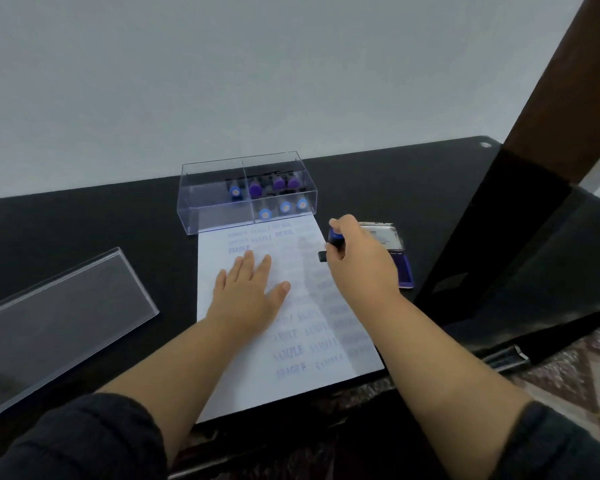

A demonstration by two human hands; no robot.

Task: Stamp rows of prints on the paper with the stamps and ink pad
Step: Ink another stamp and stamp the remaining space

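Status, by my reading: paper (pixel 257 382) on the worktop (pixel 430 188) carries two full rows plus one FRAGILE print, most rows pending; my left hand (pixel 246 292) presses flat on it, my right hand (pixel 357 258) grips a stamp (pixel 334 241) between sheet and ink pad (pixel 400 261).

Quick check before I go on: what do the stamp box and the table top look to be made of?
The stamp box looks like clear hard plastic, perhaps acrylic: glossy see-through walls with sharp bright edges, stamps visible inside. The table top looks like a matte black surface, possibly a mat or laminate: it shows almost no shine.
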